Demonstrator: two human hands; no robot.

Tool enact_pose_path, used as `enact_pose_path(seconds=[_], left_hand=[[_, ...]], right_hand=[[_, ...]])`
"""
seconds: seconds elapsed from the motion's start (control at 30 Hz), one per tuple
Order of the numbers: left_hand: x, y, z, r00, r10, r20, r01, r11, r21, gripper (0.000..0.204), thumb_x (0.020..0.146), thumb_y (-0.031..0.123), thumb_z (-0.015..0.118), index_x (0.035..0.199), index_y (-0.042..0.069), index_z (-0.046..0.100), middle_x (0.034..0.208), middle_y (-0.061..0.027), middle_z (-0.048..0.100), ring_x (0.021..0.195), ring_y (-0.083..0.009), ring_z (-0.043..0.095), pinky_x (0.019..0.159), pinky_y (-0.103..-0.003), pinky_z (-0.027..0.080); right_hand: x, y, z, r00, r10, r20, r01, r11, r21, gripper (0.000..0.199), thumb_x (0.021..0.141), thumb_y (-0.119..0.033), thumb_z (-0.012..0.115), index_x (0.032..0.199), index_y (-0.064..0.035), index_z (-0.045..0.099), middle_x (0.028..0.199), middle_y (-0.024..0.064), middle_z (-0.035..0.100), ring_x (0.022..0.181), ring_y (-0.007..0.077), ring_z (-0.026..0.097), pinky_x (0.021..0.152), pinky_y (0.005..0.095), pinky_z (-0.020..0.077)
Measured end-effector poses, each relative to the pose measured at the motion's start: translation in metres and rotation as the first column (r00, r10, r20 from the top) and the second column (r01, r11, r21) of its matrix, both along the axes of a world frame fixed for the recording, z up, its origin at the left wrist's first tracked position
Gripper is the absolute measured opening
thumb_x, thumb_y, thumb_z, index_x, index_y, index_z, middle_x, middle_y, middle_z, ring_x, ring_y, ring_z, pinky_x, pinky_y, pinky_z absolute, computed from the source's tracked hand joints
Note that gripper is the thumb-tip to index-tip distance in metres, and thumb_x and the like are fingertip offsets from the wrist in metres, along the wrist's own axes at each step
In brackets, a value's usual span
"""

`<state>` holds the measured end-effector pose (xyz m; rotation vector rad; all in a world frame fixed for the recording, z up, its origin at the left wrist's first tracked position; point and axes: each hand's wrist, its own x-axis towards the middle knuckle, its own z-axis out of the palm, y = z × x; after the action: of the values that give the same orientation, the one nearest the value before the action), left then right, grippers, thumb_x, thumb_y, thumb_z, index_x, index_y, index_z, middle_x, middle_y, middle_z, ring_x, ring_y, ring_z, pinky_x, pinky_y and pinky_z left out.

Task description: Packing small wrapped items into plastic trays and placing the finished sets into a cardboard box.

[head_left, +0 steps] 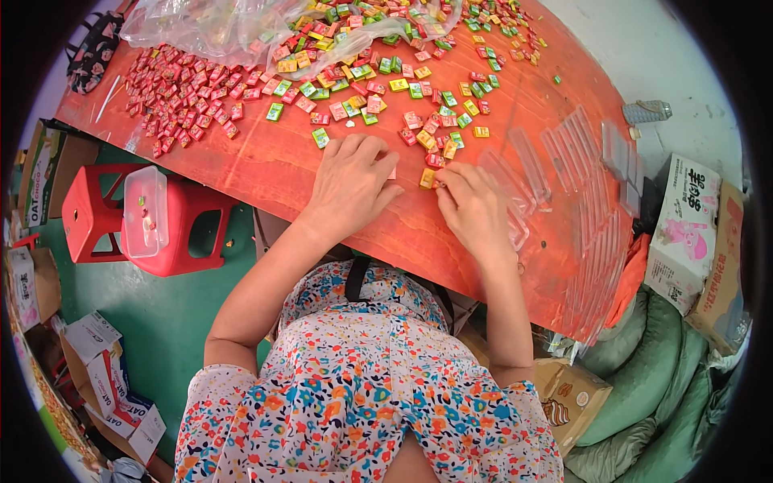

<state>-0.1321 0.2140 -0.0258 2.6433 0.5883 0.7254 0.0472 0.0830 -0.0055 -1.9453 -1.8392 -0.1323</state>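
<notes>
My left hand point(352, 181) rests low over the red table with its fingers bent downward and its thumb apart. A small pink box point(392, 172) peeks out between that thumb and the fingers, partly covered. To its right, my right hand point(477, 205) has its fingertips drawn together at the edge of a small yellow box point(427, 178). A tiny dark red piece shows at those fingertips, mostly hidden. Just beyond both hands lie loose small boxes point(415, 121) in red, pink, green and yellow.
Many red boxes point(189, 92) are heaped at the far left beside a clear plastic bag point(217, 28). Clear plastic trays point(592, 241) lie along the table's right side. A red stool point(189, 229) bearing a clear lid point(146, 211) stands at left. Cartons point(683, 229) stand at right.
</notes>
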Motion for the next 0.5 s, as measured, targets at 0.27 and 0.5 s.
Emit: enact_pose_path(seconds=[0.27, 0.5], left_hand=[[-0.007, 0.002, -0.010, 1.000, 0.008, -0.003, -0.008, 1.000, 0.000, 0.043, 0.076, 0.028, 0.079, 0.112, 0.007, 0.068, 0.110, -0.0060, 0.059, 0.107, -0.0253, 0.055, 0.089, -0.041, 0.042], [-0.002, -0.004, -0.007, 0.997, 0.054, 0.049, -0.055, 0.998, 0.010, 0.051, 0.076, 0.030, 0.079, 0.120, 0.008, 0.065, 0.114, -0.0075, 0.058, 0.107, -0.0271, 0.055, 0.090, -0.042, 0.042]], right_hand=[[-0.013, 0.021, -0.010, 0.990, 0.110, -0.082, -0.107, 0.993, 0.047, 0.018, 0.080, -0.006, 0.071, 0.097, -0.0026, 0.070, 0.103, 0.0086, 0.066, 0.093, 0.0273, 0.063, 0.080, 0.0403, 0.0496], [-0.004, 0.015, -0.008, 0.991, 0.091, -0.099, -0.087, 0.995, 0.047, 0.020, 0.078, -0.007, 0.074, 0.098, -0.0048, 0.070, 0.103, 0.0066, 0.069, 0.094, 0.0258, 0.064, 0.079, 0.0398, 0.0488]])
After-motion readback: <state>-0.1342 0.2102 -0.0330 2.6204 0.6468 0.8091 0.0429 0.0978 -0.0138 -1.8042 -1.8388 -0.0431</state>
